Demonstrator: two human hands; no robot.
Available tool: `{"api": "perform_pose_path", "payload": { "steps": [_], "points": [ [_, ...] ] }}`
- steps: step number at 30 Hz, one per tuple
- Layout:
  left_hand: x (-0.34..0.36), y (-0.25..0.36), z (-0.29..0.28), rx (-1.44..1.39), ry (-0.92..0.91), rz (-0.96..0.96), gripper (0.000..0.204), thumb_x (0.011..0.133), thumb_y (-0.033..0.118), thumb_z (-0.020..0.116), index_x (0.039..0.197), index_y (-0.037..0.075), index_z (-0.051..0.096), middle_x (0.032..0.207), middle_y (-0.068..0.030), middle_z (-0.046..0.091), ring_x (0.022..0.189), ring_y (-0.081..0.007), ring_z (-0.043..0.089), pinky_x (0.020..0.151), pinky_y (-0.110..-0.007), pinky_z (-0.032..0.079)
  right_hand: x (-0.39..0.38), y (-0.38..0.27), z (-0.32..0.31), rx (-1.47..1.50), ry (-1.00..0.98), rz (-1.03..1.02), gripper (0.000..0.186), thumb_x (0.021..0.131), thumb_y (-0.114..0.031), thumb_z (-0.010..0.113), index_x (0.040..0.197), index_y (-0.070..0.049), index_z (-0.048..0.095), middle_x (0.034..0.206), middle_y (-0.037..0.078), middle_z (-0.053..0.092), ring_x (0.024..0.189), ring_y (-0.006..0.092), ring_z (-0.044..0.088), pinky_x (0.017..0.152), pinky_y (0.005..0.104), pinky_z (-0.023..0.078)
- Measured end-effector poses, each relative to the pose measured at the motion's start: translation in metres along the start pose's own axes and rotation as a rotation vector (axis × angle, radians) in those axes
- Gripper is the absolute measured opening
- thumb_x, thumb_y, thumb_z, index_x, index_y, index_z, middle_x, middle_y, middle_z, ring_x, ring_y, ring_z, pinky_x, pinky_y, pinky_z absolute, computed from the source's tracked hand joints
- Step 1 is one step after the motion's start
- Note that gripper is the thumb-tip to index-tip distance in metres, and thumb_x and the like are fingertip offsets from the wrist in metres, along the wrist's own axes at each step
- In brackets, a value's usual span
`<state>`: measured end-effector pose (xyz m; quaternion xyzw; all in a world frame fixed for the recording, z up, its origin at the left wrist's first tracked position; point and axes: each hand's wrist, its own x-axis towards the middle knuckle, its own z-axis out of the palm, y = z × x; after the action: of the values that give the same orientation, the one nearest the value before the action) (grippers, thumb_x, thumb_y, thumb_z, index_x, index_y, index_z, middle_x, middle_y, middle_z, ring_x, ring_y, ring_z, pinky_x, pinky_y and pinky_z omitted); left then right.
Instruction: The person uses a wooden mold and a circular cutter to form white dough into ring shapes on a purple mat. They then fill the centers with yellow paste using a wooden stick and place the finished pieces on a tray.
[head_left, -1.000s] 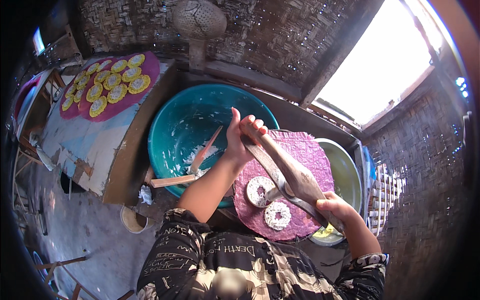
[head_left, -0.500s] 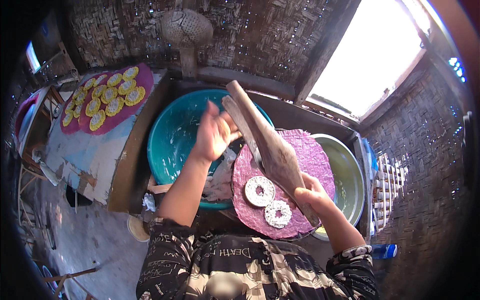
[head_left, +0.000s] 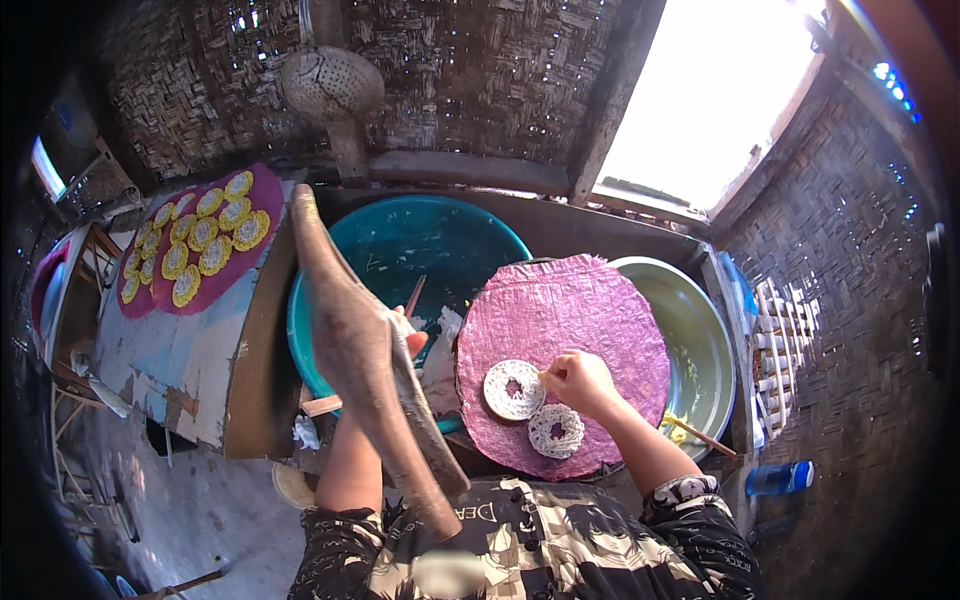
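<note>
My left hand (head_left: 412, 342) grips a long wooden press of two joined bars (head_left: 355, 345), held slanting over the teal basin (head_left: 440, 220); the press hides most of that hand. On a round pink sheet (head_left: 550, 310) lie two white lacy rings, one (head_left: 500, 395) in what looks like a round mould, the other (head_left: 560, 447) bare and just below it to the right. The fingertips of my right hand (head_left: 580, 385) are pinched at the right edge of the upper ring, on a small tan piece there.
At left, a slanted board (head_left: 165, 365) carries pink sheets with several yellow-and-white rounds (head_left: 185, 285). An olive basin (head_left: 700, 360) with a stick sits at right, near a blue bottle (head_left: 775, 478) and a slatted rack (head_left: 780, 340). A perforated bowl (head_left: 330, 85) hangs on the woven wall.
The wooden press has swung left and toward me in my left hand. My right hand has let go of it and moved to the upper ring.
</note>
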<state>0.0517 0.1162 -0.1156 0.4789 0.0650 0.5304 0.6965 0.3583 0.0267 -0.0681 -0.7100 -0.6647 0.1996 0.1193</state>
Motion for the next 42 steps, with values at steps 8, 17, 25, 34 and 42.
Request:
{"api": "perform_pose_path", "payload": {
  "steps": [8,17,25,34,42],
  "points": [
    [0.007,0.038,0.02,0.319,-0.01,0.088,0.034,0.091,0.012,0.054,0.122,0.002,0.048,0.113,-0.0132,0.059,0.101,-0.0199,0.059,0.096,-0.037,0.045,0.003,0.006,0.01,-0.091,0.045,-0.143,0.016,0.073,-0.022,0.063,0.071,-0.007,0.068,0.076,0.009,0.063,0.082,0.0266,0.062,0.076,0.0386,0.05],
    [0.006,0.029,0.025,0.355,-0.007,0.12,0.034,0.091,0.013,0.053,0.122,0.001,0.048,0.111,-0.0136,0.058,0.101,-0.0207,0.059,0.097,-0.038,0.044,0.003,0.002,0.004,-0.116,0.07,-0.163,0.014,0.072,-0.019,0.061,0.07,-0.007,0.068,0.076,0.008,0.063,0.08,0.0261,0.062,0.074,0.0387,0.051],
    [0.006,0.03,0.024,0.375,-0.001,0.139,0.034,0.092,0.013,0.052,0.123,0.0,0.047,0.11,-0.014,0.058,0.101,-0.0214,0.059,0.098,-0.038,0.044,0.003,0.001,0.002,-0.076,0.078,-0.13,0.013,0.071,-0.018,0.063,0.071,-0.006,0.068,0.075,0.008,0.062,0.078,0.0265,0.061,0.073,0.0377,0.051],
    [0.006,0.034,0.023,0.389,-0.002,0.148,0.034,0.092,0.013,0.051,0.123,-0.001,0.046,0.109,-0.0144,0.058,0.101,-0.0222,0.059,0.099,-0.039,0.044,0.005,0.004,-0.005,-0.023,0.117,-0.101,0.013,0.071,-0.018,0.063,0.07,-0.006,0.067,0.079,0.009,0.063,0.078,0.0263,0.062,0.074,0.0377,0.05],
    [0.009,0.033,0.023,0.392,-0.007,0.152,0.034,0.093,0.014,0.051,0.123,-0.002,0.045,0.108,-0.0147,0.057,0.101,-0.0229,0.059,0.099,-0.04,0.043,-0.001,0.005,0.006,0.0,0.024,-0.05,0.015,0.073,-0.019,0.063,0.075,-0.005,0.068,0.077,0.009,0.063,0.079,0.0261,0.063,0.075,0.0371,0.05]
  ]
}}
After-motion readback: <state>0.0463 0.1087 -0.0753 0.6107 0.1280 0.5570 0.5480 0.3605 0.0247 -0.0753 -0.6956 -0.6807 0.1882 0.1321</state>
